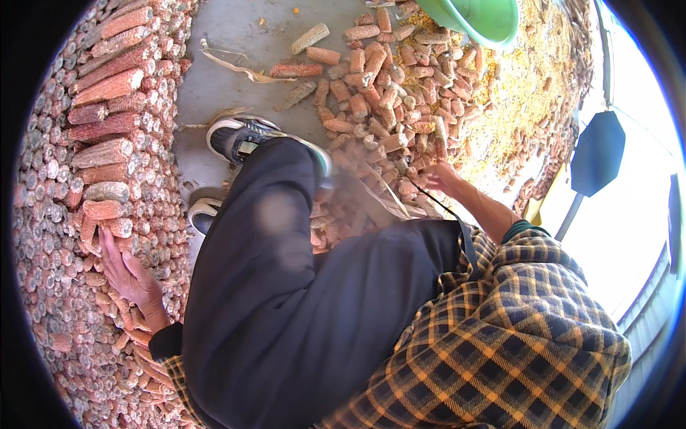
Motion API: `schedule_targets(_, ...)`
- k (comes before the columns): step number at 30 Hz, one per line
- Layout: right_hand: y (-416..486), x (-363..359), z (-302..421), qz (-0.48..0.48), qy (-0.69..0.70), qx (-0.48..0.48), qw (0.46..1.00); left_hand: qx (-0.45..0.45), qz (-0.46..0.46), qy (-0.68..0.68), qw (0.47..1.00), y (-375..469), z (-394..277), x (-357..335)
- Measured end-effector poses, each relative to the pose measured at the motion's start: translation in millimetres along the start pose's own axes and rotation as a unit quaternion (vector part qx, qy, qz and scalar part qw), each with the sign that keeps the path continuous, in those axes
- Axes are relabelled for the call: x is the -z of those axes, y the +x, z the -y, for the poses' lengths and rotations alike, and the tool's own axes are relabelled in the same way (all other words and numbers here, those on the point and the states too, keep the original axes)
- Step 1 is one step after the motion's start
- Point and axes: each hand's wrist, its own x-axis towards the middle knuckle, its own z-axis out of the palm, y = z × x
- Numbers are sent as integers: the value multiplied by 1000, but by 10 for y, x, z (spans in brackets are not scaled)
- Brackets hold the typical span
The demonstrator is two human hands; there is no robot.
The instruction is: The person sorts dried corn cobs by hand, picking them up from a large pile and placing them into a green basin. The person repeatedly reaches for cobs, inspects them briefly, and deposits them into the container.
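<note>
My left hand lies with fingers extended on the stacked wall of corn cobs, its fingertips against a short pale-orange cob on the top row. My right hand reaches down at the edge of a loose heap of bare corn cobs; its fingertips are among the cobs, and whether it grips one cannot be told. Longer reddish cobs lie side by side along the top of the wall. A dark strap or cord runs close to my right hand.
A green plastic basin stands at the top, beside yellow corn kernels spread on the ground. Several cobs and a dry husk lie on the grey floor. My shoe rests between wall and heap. A dark octagonal object is at right.
</note>
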Motion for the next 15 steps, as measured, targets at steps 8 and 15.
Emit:
schedule_targets(8, -340, -126, 672, 11, 105, 203, 973, 5, 5, 3, 1000, -18, 20, -2)
schedule_targets(15, -275, 219, 382, -70, -103, 118, 985, -1, -1, 0, 1000, -9, 8, 3)
